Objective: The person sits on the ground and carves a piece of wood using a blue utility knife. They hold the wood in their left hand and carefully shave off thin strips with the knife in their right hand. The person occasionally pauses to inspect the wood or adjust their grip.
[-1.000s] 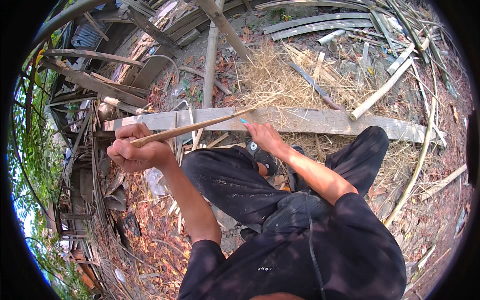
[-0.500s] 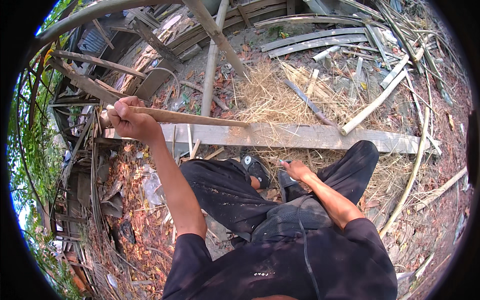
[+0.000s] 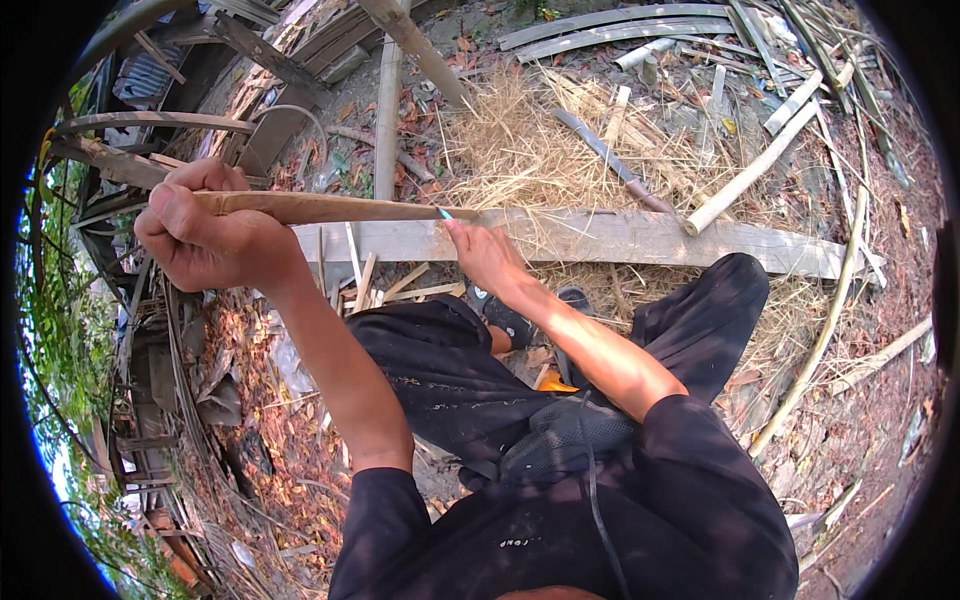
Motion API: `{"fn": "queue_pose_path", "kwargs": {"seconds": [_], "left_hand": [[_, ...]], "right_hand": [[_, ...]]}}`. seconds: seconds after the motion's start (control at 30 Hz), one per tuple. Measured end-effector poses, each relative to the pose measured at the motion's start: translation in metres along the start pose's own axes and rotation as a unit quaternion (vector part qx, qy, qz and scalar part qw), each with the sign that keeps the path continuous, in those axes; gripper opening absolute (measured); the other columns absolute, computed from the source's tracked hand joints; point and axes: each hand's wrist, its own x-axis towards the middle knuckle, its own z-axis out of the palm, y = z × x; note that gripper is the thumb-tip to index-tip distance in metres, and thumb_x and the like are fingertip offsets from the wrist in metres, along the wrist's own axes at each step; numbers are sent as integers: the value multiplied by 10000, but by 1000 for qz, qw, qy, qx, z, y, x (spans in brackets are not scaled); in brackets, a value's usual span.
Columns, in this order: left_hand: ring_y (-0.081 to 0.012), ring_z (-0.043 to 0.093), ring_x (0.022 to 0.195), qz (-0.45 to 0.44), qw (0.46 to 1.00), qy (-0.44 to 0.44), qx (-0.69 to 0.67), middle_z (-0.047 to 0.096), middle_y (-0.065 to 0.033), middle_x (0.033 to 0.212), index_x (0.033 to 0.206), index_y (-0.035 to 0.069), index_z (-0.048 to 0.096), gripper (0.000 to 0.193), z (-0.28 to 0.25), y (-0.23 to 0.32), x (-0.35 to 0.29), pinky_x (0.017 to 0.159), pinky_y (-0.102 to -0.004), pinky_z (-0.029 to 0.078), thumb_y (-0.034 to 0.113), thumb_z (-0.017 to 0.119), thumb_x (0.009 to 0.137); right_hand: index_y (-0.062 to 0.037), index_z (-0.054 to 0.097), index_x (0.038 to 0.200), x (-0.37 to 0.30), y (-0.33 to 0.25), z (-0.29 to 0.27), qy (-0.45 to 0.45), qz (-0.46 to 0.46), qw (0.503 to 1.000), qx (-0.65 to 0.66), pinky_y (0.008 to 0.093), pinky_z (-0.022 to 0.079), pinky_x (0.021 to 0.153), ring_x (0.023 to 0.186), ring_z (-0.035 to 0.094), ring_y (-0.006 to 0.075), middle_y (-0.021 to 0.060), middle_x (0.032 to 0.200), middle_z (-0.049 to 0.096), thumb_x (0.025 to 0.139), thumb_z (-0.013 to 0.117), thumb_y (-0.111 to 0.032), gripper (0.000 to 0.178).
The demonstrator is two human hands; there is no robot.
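Observation:
My left hand (image 3: 215, 225) is a fist wrapped round the thick end of a tapered wooden stick (image 3: 330, 208). The stick slopes slightly down to the right, its thin end above a long plank (image 3: 680, 238). Close to that thin end, my right hand (image 3: 488, 258) pinches a small slim object (image 3: 446, 214) with a teal tip, which meets or nearly meets the stick. Most of this object is hidden by the fingers, so its kind is unclear. Beyond the plank, a long-bladed knife (image 3: 600, 148) with a brown handle lies on wood shavings (image 3: 500, 150).
A pale round pole (image 3: 755, 185) rests with its near end at the plank. Curved wooden strips (image 3: 620, 38) lie at the back right. Upright poles (image 3: 390, 120) stand beyond the plank, left of centre. My crossed legs (image 3: 430, 370) are on the near side.
My right hand has risen from beside my foot up to the stick's thin end, carrying the teal-tipped object. My left hand has come left with the stick, looking larger in view.

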Motion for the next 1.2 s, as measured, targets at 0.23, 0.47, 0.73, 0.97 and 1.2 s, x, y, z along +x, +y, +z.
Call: {"fn": "queue_pose_path", "kwargs": {"seconds": [0.23, 0.47, 0.73, 0.97, 1.2], "left_hand": [[-102, 414, 480, -35, 999, 21, 33, 524, -105, 605, 744, 66, 336, 260, -20, 1, -1, 395, -192, 387, 214, 474, 908], [-100, 384, 434, -18, 999, -20, -18, 495, -107, 534, 730, 67, 320, 269, -19, 12, -4, 367, -199, 332, 196, 456, 923], [-98, 390, 465, -91, 993, 73, -5, 466, -47, 584, 727, 84, 348, 274, -74, -17, 14, 389, -197, 314, 230, 474, 922], [-114, 403, 469, -107, 985, 126, 41, 457, -48, 612, 758, 90, 364, 270, -136, -63, 23, 415, -239, 387, 250, 501, 926], [-137, 460, 490, -92, 986, 127, 54, 490, -82, 630, 783, 84, 389, 224, -111, -40, 19, 404, -226, 442, 237, 489, 911]], "right_hand": [[29, 673, 800, 14, 30, 13, 21, -5, 993, -117, 491, 531, 646, 741, 635, 448, 303, 759, 616, 962, 394, -444, 572], [19, 614, 1053, 38, 72, 46, -61, 114, 979, -160, 467, 466, 881, 996, 594, 412, 272, 1030, 621, 979, 269, -463, 597], [2, 512, 908, 95, 118, 58, -202, 257, 942, 83, 371, 455, 482, 519, 538, 233, 102, 647, 536, 966, 240, -531, 601], [-111, 381, 658, 87, 120, 31, -251, 307, 855, 334, 250, 247, 324, 375, 275, 73, -37, 503, 280, 945, 274, -590, 569], [58, 585, 675, 44, 31, 11, -48, 34, 998, -9, 488, 496, 635, 677, 619, 406, 272, 698, 611, 961, 287, -541, 727]]}}
